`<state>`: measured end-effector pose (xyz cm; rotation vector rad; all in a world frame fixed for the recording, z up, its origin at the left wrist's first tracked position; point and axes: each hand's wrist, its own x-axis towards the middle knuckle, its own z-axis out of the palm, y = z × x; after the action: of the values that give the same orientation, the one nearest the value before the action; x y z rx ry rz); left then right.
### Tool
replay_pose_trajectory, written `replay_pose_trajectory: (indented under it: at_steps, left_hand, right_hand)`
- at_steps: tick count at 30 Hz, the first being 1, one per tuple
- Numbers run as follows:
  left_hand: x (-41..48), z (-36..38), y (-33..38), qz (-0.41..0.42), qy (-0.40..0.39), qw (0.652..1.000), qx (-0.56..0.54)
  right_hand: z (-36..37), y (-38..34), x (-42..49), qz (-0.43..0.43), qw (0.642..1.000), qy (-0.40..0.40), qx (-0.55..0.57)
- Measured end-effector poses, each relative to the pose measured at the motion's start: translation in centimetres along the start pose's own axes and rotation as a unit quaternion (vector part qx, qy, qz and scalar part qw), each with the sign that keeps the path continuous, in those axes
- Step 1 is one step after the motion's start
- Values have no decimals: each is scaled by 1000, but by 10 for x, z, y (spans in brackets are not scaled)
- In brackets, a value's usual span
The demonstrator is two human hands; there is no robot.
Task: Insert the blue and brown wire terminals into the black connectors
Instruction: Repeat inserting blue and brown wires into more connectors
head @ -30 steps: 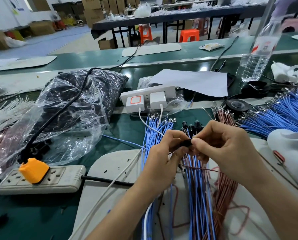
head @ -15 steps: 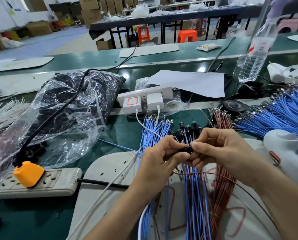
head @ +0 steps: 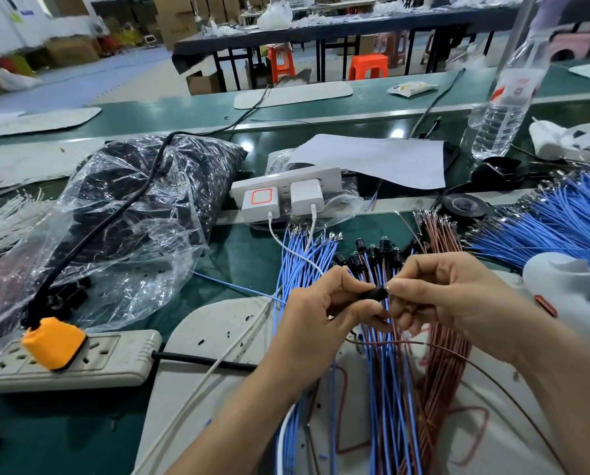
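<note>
My left hand pinches a small black connector between thumb and fingers. My right hand meets it from the right, fingertips pinched at the connector's end. A single brown wire trails from under my right hand toward the lower right. Below my hands lie a bundle of blue wires and a bundle of brown wires. Several finished black connectors stand just beyond my fingers. Loose blue wires with terminals lie to the left of them.
A clear bag of black parts lies at left, a power strip with an orange plug in front of it. A white strip with chargers, a large blue wire bundle, a water bottle and a white object surround the grey mat.
Both hands have stayed pinched together at the connector, drifting slightly lower in view. The brown wire now loops out below my right hand.
</note>
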<state>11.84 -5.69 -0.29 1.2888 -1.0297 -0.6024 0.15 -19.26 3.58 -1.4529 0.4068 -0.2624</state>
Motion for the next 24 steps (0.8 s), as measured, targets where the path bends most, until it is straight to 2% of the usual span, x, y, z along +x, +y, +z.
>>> replay_pose_trajectory:
  at_steps: [3,24]
  left_hand:
    - [-1,1,2,-4,-5,1000,-21]
    - [-1,-2,5,15,-27,999,21]
  right_hand:
    - [-1,-2,-1,9,1000,0,-10]
    - [-1,-6,-3,31,999,-6,9]
